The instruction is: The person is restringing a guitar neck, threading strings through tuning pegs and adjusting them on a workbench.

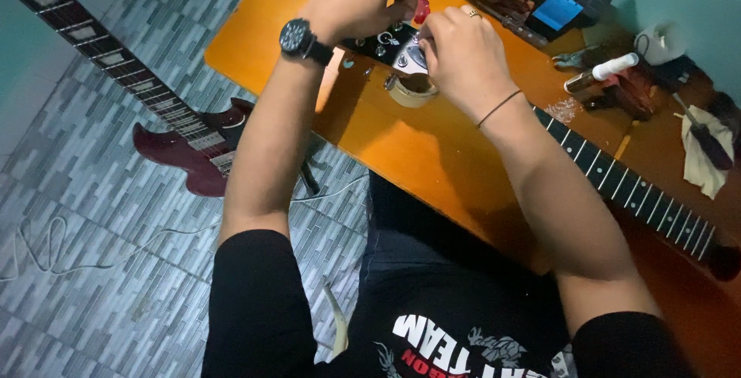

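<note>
Both hands up over the guitar body (pixel 390 45) on the orange table (pixel 432 154). Left hand (pixel 363 0), watch (pixel 297 38) on the wrist, fingers pinched together on a small red tool (pixel 421 11) right above the knobs. Right hand (pixel 463 58) curled shut just beside it, touching the body; can't tell what's inside that grip, if anything. Tape roll (pixel 411 89) sitting just under the right hand's knuckles. Neck (pixel 633 193) running away under the right forearm. Off past the right hand: white-capped bottle (pixel 602 73), screwdriver on a rag (pixel 706 146). Second red guitar (pixel 193 146) down on the tile floor, well left of the left arm.
</note>
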